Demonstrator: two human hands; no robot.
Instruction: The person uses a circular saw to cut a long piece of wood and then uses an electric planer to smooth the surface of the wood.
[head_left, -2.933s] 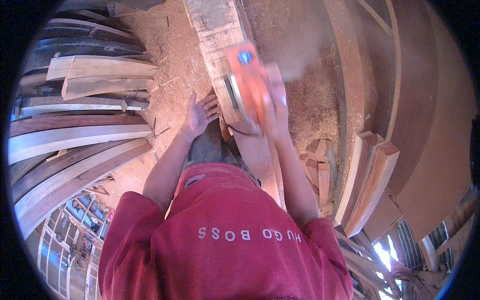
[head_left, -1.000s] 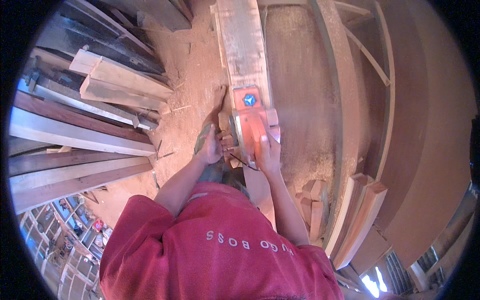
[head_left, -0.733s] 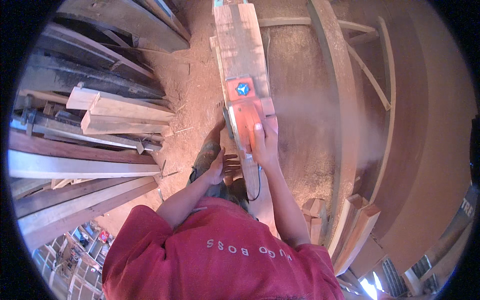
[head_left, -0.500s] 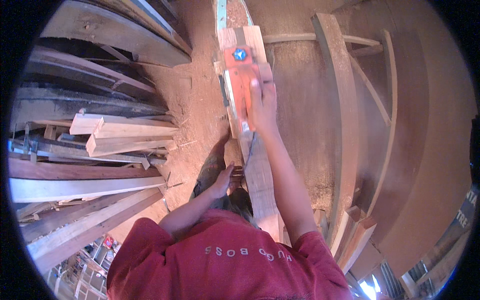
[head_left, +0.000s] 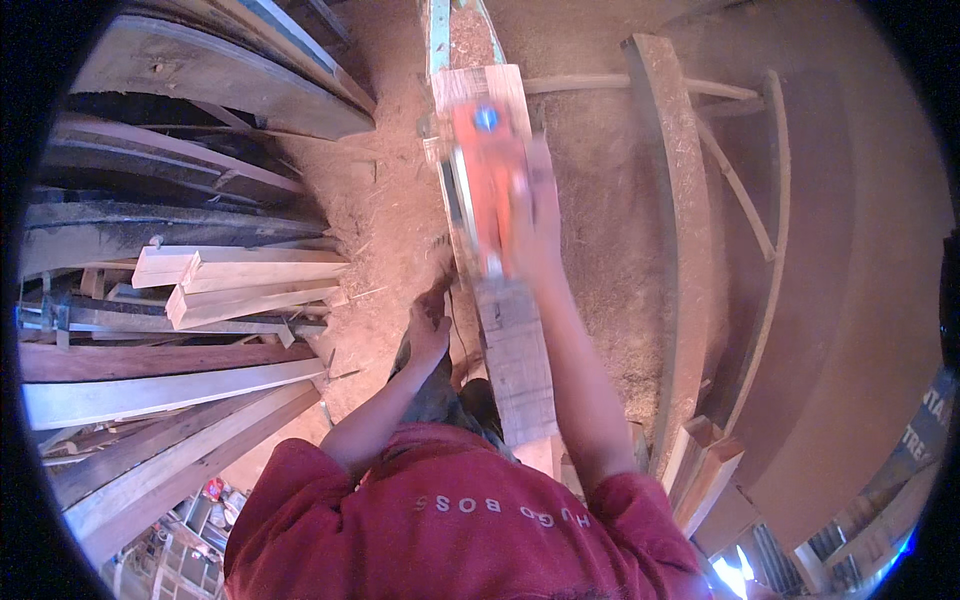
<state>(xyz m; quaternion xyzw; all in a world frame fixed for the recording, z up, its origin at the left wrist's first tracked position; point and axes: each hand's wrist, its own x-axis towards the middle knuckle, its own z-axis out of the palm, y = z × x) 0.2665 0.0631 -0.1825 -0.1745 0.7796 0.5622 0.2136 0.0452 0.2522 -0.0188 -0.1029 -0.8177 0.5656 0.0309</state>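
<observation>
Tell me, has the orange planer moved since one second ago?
Yes, forward: the orange planer is now nearer the far end of the wooden beam.

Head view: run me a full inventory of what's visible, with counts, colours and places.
Power planer: one, orange-red with a blue knob, on the wooden beam
Wooden beam: one, light brown, centre
Support: one, green-edged, top centre
Stacked timbers: many, brown to pale, left side
Long plank: one, brown, right of the beam
Thin battens: several, pale brown, upper right
Short timbers: at least two, pale and reddish, lower right
Sheet panel: at least one, brown, far right
Clutter: too small to count, mixed, lower left
Shirt: one, red, bottom centre
Left hand: one, bare, left of the beam
Right hand: one, bare, blurred, on the planer
</observation>
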